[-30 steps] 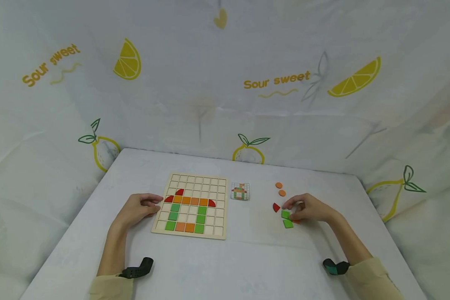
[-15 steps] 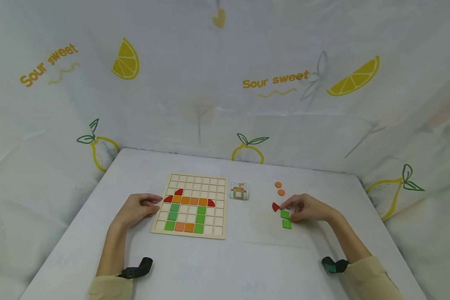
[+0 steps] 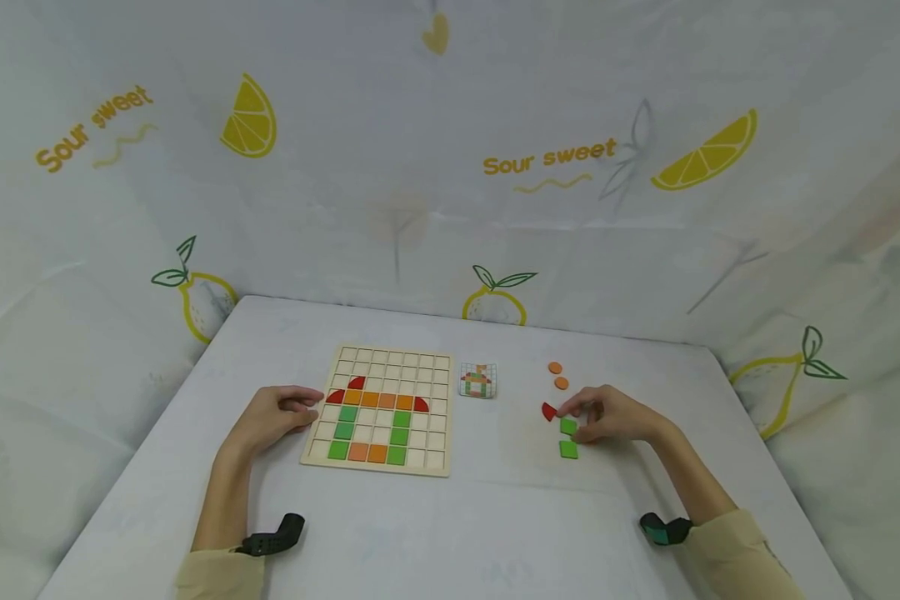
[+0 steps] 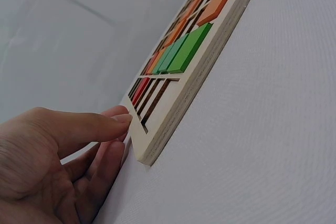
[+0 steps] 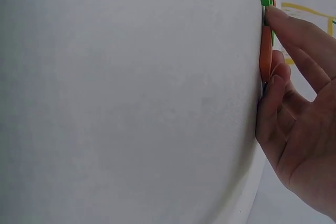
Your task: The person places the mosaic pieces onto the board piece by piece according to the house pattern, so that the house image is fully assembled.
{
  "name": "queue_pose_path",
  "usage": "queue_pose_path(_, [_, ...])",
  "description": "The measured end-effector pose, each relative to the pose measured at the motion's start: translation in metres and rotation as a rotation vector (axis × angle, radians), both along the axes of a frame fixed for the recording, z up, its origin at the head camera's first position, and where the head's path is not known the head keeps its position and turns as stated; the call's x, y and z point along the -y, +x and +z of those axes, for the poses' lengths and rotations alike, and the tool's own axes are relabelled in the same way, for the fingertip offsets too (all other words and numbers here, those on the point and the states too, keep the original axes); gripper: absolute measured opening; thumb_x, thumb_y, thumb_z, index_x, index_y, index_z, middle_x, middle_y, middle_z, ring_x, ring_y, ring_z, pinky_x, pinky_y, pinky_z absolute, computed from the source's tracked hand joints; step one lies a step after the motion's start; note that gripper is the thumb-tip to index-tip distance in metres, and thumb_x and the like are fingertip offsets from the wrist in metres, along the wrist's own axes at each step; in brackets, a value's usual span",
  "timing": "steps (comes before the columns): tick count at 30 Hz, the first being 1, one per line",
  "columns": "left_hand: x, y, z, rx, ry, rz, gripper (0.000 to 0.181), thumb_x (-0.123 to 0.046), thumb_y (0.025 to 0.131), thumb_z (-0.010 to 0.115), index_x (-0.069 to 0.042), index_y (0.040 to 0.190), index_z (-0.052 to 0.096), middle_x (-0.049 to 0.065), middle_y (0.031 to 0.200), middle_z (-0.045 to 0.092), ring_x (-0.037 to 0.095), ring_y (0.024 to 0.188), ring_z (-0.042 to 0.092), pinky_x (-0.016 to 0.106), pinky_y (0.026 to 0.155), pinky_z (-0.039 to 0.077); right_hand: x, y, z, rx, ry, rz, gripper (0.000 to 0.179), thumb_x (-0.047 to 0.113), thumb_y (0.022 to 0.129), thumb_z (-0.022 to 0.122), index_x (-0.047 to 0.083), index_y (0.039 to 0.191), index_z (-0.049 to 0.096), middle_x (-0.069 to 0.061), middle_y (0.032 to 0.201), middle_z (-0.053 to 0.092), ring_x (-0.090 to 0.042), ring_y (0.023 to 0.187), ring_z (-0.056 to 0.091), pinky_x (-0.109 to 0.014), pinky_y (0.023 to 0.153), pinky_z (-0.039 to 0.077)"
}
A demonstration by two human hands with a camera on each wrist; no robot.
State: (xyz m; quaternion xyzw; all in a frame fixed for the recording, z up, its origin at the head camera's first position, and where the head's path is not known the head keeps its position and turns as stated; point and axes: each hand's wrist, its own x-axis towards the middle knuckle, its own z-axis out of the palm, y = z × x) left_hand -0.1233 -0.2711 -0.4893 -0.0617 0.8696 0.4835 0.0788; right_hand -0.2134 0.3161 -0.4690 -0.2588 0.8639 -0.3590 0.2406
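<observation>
A pale wooden grid board (image 3: 444, 417) lies flat, with red, orange and green tiles set in several cells. My left hand (image 3: 270, 421) rests at its left edge. In the left wrist view the thumb (image 4: 105, 124) touches the board's side, the other fingers loosely bent. My right hand (image 3: 615, 417) is over loose tiles, its index fingertip beside a red quarter-round piece (image 3: 548, 411). The thumb touches near a green square tile (image 3: 567, 426), and another green tile (image 3: 568, 450) lies just in front. An orange tile (image 5: 266, 56) sits under the right hand, mostly hidden in the head view.
A small printed card (image 3: 477, 380) with a coloured grid pattern lies right of the board. Two orange discs (image 3: 555, 367) lie beyond the right hand. A white cloth covers the table (image 3: 457, 533), and a lemon-print curtain (image 3: 390, 192) hangs behind.
The nearer green tile has turned squarer and slid slightly left. My right index fingertip has moved left to the red piece. The left hand stays at the board.
</observation>
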Motion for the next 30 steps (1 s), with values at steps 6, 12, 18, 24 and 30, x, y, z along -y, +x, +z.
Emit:
queue_pose_path(6, [-0.001,0.001,0.001,0.000,0.019,-0.001,0.037,-0.011,0.097,0.079,0.002,0.132,0.074,0.010,0.099,0.074,0.016,0.089,0.063,0.021,0.071,0.055,0.006,0.001,0.001,-0.004,0.032,-0.038,0.032,0.013,0.089,0.087,0.006,0.119,0.077,-0.011,0.107,0.064,-0.012,0.075,0.056,-0.022,0.065,0.049])
queue_pose_path(12, [-0.002,0.001,0.002,0.003,0.023,0.002,0.036,-0.010,0.097,0.078,0.002,0.131,0.074,0.009,0.098,0.073,0.017,0.089,0.062,0.021,0.071,0.055,0.008,0.002,0.003,0.003,0.025,-0.052,0.030,0.012,0.090,0.087,0.002,0.116,0.076,-0.013,0.103,0.069,-0.013,0.073,0.058,-0.022,0.064,0.051])
queue_pose_path(18, [-0.001,0.001,0.001,-0.003,0.008,0.002,0.036,-0.011,0.097,0.079,0.001,0.131,0.074,0.009,0.099,0.073,0.017,0.090,0.062,0.021,0.070,0.053,0.010,0.000,0.001,0.008,0.041,-0.058,0.027,0.013,0.091,0.087,0.005,0.115,0.078,-0.009,0.096,0.071,-0.011,0.069,0.059,-0.021,0.064,0.052])
queue_pose_path(24, [0.000,0.001,0.001,0.002,0.014,0.004,0.037,-0.012,0.098,0.079,0.001,0.132,0.074,0.010,0.101,0.074,0.017,0.090,0.063,0.021,0.071,0.055,0.013,-0.002,-0.003,-0.024,0.049,-0.059,0.026,0.016,0.088,0.089,0.007,0.110,0.079,-0.006,0.095,0.072,-0.011,0.069,0.058,-0.021,0.062,0.050])
queue_pose_path(30, [-0.002,0.001,0.001,-0.001,0.012,0.007,0.037,-0.010,0.097,0.079,0.002,0.131,0.074,0.010,0.100,0.075,0.017,0.090,0.063,0.020,0.071,0.054,0.016,-0.004,-0.002,-0.039,0.057,-0.050,0.024,0.018,0.087,0.090,0.009,0.107,0.080,-0.004,0.096,0.072,-0.011,0.071,0.059,-0.021,0.062,0.050])
